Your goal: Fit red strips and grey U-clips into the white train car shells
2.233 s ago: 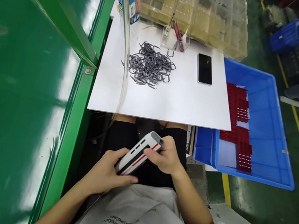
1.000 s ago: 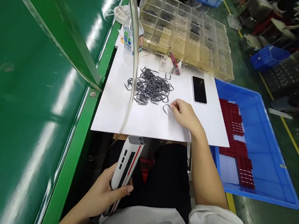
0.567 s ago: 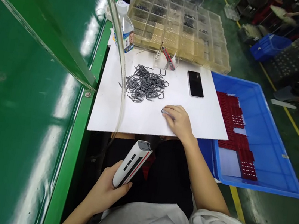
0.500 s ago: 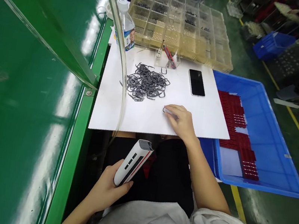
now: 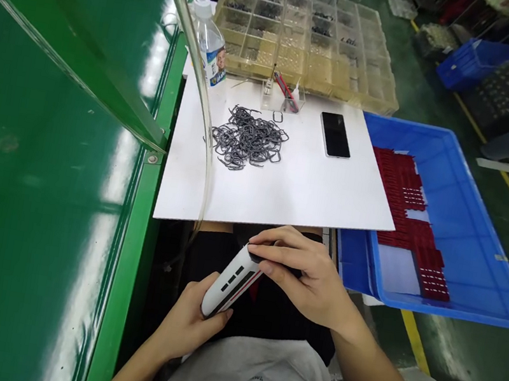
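My left hand (image 5: 194, 313) is wrapped around the lower part of a white model train car (image 5: 230, 284) with small black windows and a red stripe, held tilted above my lap. The fingers of my right hand (image 5: 302, 272) are bent together over the car's upper end. A dark edge shows under these fingertips; the small dark ring they pinched earlier is mostly hidden there. Beyond my hands, a heap of dark grey ring-shaped parts (image 5: 249, 141) lies on the white board (image 5: 321, 198). One loose ring (image 5: 278, 117) rests behind the heap.
A phone (image 5: 335, 136) lies on the board's right side. At the back are a small clear box (image 5: 282, 98) of tools, a bottle (image 5: 211, 42) and a compartment tray (image 5: 307, 38). A blue bin (image 5: 481, 252) with dark red parts stands right. A clear tube (image 5: 207, 125) hangs left.
My right hand has left the board with the small dark ring and come down to the train car's upper end. My left hand still holds the car, shifted slightly right.
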`<act>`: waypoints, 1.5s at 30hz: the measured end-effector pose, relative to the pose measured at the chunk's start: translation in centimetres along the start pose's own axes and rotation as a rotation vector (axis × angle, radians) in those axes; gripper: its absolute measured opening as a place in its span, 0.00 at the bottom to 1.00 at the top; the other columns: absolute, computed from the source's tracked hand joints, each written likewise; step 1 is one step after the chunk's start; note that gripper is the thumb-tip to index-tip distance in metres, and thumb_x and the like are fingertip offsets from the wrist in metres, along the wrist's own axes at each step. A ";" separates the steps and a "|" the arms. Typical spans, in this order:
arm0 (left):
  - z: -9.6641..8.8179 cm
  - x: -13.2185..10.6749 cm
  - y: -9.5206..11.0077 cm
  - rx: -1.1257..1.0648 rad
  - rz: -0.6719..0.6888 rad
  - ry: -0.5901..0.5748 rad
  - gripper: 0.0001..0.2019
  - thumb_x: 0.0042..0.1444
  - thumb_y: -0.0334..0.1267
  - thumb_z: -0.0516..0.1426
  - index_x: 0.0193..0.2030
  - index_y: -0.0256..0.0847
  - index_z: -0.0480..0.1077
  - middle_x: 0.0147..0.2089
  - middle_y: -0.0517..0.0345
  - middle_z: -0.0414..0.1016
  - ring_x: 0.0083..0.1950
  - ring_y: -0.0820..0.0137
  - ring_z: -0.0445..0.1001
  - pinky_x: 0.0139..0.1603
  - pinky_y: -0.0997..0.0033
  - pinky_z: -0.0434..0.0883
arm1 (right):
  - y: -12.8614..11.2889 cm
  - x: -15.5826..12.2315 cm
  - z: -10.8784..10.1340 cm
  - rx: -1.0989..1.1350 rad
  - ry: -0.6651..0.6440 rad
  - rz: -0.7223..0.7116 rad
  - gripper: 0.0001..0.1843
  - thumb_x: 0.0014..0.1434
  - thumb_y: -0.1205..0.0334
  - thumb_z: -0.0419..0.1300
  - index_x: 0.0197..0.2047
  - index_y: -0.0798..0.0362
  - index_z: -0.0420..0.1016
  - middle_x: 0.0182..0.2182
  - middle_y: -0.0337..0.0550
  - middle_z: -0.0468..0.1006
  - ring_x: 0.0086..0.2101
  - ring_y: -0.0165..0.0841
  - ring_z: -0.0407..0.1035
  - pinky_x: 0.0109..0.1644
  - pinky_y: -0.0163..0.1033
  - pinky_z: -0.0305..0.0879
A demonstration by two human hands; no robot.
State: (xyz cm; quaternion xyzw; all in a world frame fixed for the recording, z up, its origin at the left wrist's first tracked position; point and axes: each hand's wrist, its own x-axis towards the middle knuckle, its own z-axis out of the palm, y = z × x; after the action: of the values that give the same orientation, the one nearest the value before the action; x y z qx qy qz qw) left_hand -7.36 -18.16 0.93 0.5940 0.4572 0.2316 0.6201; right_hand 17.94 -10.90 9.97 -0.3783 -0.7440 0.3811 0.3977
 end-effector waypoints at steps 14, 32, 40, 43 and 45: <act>0.4 -0.4 0.2 0.032 0.074 0.002 0.05 0.66 0.38 0.62 0.43 0.40 0.73 0.31 0.68 0.61 0.30 0.73 0.58 0.32 0.71 0.57 | -0.6 -1.7 0.0 -0.225 -0.011 -0.257 0.20 0.78 0.68 0.63 0.70 0.51 0.79 0.61 0.53 0.86 0.59 0.42 0.79 0.62 0.53 0.81; 1.8 -0.8 0.2 -0.005 0.015 -0.087 0.05 0.64 0.36 0.61 0.45 0.40 0.74 0.30 0.65 0.66 0.28 0.72 0.61 0.31 0.71 0.60 | -1.5 -5.7 0.9 -0.643 0.043 -0.335 0.27 0.73 0.60 0.70 0.70 0.62 0.76 0.58 0.60 0.88 0.55 0.47 0.83 0.57 0.51 0.85; -0.3 -2.4 1.7 -0.514 -0.083 -0.297 0.51 0.52 0.55 0.78 0.79 0.54 0.65 0.61 0.42 0.81 0.39 0.56 0.84 0.33 0.63 0.80 | 1.9 -7.0 0.6 0.253 0.186 0.379 0.30 0.68 0.50 0.76 0.69 0.42 0.75 0.52 0.46 0.85 0.48 0.38 0.83 0.52 0.42 0.83; -1.1 -3.1 1.5 -0.707 0.019 -0.191 0.46 0.57 0.65 0.74 0.80 0.64 0.65 0.62 0.42 0.82 0.35 0.53 0.85 0.25 0.61 0.79 | 4.5 -6.9 1.4 0.472 0.315 0.518 0.29 0.67 0.43 0.76 0.64 0.44 0.80 0.47 0.42 0.84 0.43 0.34 0.80 0.47 0.37 0.81; -1.5 -3.2 1.0 -0.731 0.189 -0.078 0.34 0.65 0.67 0.67 0.75 0.70 0.71 0.59 0.48 0.84 0.30 0.57 0.84 0.25 0.59 0.81 | 5.5 -7.0 2.7 0.486 0.348 0.586 0.29 0.68 0.40 0.74 0.65 0.46 0.82 0.45 0.41 0.84 0.41 0.33 0.78 0.46 0.36 0.80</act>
State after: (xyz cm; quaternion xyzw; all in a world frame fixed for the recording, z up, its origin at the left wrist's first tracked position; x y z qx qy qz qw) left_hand -9.91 -19.87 2.98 0.3815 0.2636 0.4130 0.7838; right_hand 19.80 -15.35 2.06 -0.5278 -0.4152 0.5730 0.4698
